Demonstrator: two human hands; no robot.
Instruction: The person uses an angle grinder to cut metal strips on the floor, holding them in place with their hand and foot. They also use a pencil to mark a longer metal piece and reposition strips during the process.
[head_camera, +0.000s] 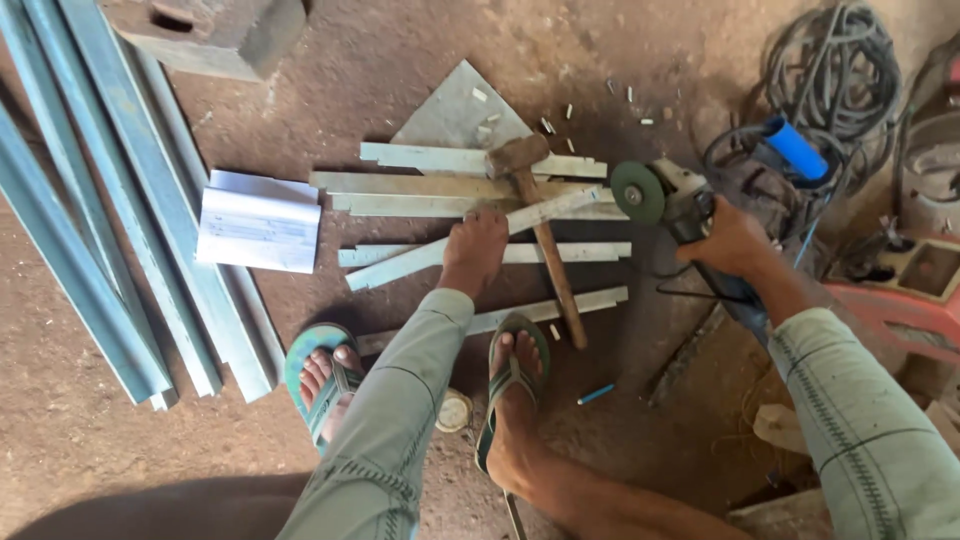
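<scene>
Metal strips (470, 190) are spread flat on the dirt floor (400, 70) at the middle of the view, lying roughly side by side, with one strip set slanting across the others. The left hand (475, 250) is pressed palm down on that slanting strip (440, 250), its fingers spread out and not closed around anything. A hammer (540, 235) with a wooden handle is laid across the strips just at 3 o'clock of the left hand, its head toward 12 o'clock and its handle running down toward 6 o'clock.

The right hand (735, 245) is clenched around the body of an angle grinder (680, 200), at 3 o'clock of the strips. The grinder's green disc (638, 192) is turned toward the strips and is held just beside their right ends; whether it touches them cannot be told.

A triangular metal sheet (455, 115) is seen at 12 o'clock of the strips, with small offcuts scattered near it. A white folded paper (258, 220) lies at 9 o'clock, and beyond it long blue-grey metal bars (120, 210) run slantwise along the floor. Coiled cables (835, 70) are piled at 2 o'clock, with a blue tube (797, 150) just behind the grinder. Two feet in green sandals (320, 375) are planted at 6 o'clock, and a small blue pen-like stick (596, 394) lies near the right foot.
</scene>
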